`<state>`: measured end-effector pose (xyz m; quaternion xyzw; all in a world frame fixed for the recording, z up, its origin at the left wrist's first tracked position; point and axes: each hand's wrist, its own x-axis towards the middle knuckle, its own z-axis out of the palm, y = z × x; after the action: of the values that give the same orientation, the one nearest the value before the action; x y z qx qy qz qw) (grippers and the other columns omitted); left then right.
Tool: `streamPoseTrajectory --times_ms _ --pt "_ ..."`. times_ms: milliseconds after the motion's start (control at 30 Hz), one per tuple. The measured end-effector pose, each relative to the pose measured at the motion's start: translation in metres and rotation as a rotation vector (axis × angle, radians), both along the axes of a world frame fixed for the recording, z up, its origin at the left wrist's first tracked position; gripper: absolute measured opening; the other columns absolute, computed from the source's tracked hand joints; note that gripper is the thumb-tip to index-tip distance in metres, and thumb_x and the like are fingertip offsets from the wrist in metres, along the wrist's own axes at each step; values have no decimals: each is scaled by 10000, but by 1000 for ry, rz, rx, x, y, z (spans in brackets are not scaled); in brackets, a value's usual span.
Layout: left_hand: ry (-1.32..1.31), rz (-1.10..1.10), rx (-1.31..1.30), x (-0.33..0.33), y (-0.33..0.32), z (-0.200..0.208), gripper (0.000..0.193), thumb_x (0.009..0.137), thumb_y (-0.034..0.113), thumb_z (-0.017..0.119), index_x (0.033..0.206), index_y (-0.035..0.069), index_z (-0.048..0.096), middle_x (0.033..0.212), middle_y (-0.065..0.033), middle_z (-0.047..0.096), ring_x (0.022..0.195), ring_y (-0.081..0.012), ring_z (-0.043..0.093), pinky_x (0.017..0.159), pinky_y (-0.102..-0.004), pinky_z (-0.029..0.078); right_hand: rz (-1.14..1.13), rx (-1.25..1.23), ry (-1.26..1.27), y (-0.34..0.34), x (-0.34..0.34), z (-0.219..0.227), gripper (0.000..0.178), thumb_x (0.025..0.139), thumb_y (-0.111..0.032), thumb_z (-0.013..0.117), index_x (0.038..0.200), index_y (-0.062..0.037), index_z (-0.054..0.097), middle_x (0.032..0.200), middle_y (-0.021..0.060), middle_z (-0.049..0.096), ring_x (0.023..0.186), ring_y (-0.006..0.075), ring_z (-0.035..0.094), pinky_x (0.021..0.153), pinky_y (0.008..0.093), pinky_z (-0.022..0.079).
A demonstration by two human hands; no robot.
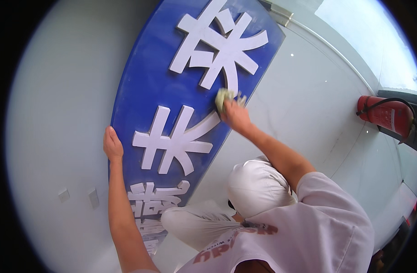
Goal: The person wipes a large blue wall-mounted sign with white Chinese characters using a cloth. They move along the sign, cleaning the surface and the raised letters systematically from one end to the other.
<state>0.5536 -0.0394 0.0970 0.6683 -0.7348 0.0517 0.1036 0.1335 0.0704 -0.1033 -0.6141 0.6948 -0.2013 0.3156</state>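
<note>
Pale glossy floor (317,104) and plain white wall (58,113) w/ two small wall plates (78,197) form the setting; a long blue sign panel (144,91) bearing raised white characters (220,43) leans on edge against the wall. L hand (112,144): fingers closed together, palm flat against the panel's left edge, steadying it. R hand (235,114): clamped on a small crumpled pale-green cloth (224,96), pressed to the panel face just below the upper character, beside a curved white stroke. Hands sit well apart, one per side of the panel. Person's knees in white trousers (254,186) are bent close to the panel's lower part. Risk, as a judgement: firm rubbing at the right side could tip or slide the panel, since only one hand braces it on a smooth floor; the cloth could also snag on a raised stroke's edge and loosen it. Containers: none open to view; a red fire extinguisher (385,114) lies at right by a window frame, contents not visible.
</note>
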Motion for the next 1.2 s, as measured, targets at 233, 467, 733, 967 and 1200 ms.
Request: streamPoseTrajectory --times_ms 233,467,733,967,1200 --pt "1 41 6 -6 -2 2 430 1050 368 331 1165 47 592 1056 -174 655 993 -392 604 837 -437 481 -542 151 -979 47 -56 -43 450 857 -221 607 1271 -45 602 1031 73 699 949 152 650 837 286 510" --pt "34 75 30 3 -1 1 474 1050 400 312 1194 44 589 1094 -165 656 1026 -367 612 862 -413 481 -343 -285 -424 -66 -84 -19 544 918 -156 590 1428 -152 401 1316 180 506 1234 363 474 1005 411 421" --pt "83 47 74 18 -4 -2 557 1055 422 329 1238 -50 562 1169 -212 641 1093 -356 601 950 -382 447 -260 -223 -99 -5 -98 -86 492 806 -67 613 1277 -151 501 1160 147 555 1105 348 537 858 419 503" --pt "150 157 107 13 12 15 488 1057 400 310 1233 27 570 1086 -140 655 1013 -287 617 901 -364 457 -579 -485 -441 -116 -215 -57 555 859 -147 599 1392 -95 456 1222 205 622 1151 358 595 981 388 465" --pt "162 109 112 0 0 7 520 1055 410 313 1232 -3 574 1088 -171 656 1004 -318 618 889 -370 461 -650 -494 -296 -165 -225 -122 658 921 -156 505 1526 -132 250 1317 313 502 1183 478 484 1029 506 362"
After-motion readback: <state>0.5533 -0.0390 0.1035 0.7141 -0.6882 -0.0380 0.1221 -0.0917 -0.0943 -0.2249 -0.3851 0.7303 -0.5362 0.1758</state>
